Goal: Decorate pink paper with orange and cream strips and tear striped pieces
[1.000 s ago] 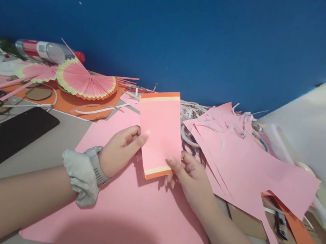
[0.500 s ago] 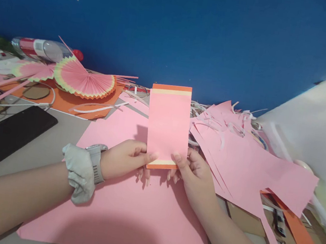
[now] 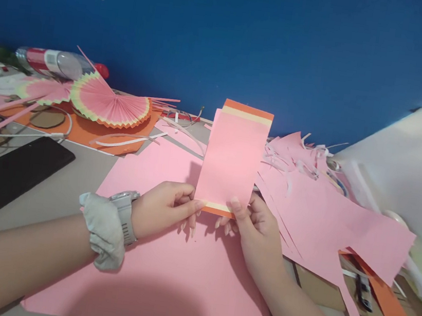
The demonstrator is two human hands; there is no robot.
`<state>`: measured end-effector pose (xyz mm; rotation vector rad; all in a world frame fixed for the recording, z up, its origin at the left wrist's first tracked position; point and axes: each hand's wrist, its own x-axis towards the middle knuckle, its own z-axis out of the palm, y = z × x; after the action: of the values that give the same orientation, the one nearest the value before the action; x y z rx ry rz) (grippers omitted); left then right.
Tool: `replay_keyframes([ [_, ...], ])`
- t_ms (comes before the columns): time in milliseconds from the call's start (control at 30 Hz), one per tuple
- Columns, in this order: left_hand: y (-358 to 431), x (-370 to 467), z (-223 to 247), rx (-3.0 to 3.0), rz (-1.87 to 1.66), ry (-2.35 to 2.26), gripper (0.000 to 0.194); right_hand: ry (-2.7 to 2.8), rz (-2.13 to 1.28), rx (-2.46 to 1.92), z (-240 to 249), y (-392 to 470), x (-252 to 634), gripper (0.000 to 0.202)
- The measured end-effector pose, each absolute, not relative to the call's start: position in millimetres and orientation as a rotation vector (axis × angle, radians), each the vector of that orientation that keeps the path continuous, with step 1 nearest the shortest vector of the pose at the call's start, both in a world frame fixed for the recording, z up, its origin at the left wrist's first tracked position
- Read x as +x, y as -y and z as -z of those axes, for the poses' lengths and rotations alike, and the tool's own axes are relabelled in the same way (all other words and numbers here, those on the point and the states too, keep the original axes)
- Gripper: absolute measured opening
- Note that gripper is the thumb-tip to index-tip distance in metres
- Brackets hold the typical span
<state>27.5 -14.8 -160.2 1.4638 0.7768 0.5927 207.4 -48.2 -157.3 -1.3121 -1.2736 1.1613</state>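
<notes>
A pink paper rectangle (image 3: 232, 161) with cream and orange bands at its top and bottom edges is held up in front of me, leaning to the right. Another pink layer shows behind its left side. My left hand (image 3: 169, 204), with a grey watch and a pale scrunchie at the wrist, pinches the lower left corner. At the lower right, my right hand (image 3: 258, 226) grips it with the thumb across the front. Beneath both hands lies a large pink sheet (image 3: 164, 276).
Folded pink paper fans (image 3: 111, 101) with yellow and orange edges lie at the back left, before a plastic bottle (image 3: 63, 64). A black phone (image 3: 18, 174) rests at left. Cut pink paper (image 3: 328, 210), strips and a cutter knife (image 3: 364, 292) spread over the right side.
The paper rectangle's top has tilted to the right, and a layer behind it now shows on the left. Both hands keep their grip; the right has shifted slightly right.
</notes>
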Motion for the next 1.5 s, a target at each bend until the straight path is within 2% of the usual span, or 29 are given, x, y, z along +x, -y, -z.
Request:
replay_keyframes([
  [300,13.7,27.1,160.3,1.522,-0.599,-0.820,0.030,1.285,-1.131,-1.368,157.8,48.8,207.5,0.019],
  [533,12.4,26.8,161.1,1.524,-0.626,-0.833,0.027,1.322,-1.097,-1.380,156.0,46.2,208.3,0.026],
  [1200,13.4,26.9,159.1,1.460,-0.624,-0.778,0.028,1.420,-0.971,-1.423,152.8,48.3,210.6,0.028],
  [1333,13.4,25.8,157.1,1.427,-0.671,-0.757,0.032,1.538,-1.116,-1.358,152.8,51.7,210.6,0.028],
  [1500,13.0,24.9,157.9,1.391,-0.648,-0.715,0.038,1.593,-1.247,-1.280,156.0,49.5,212.5,0.037],
])
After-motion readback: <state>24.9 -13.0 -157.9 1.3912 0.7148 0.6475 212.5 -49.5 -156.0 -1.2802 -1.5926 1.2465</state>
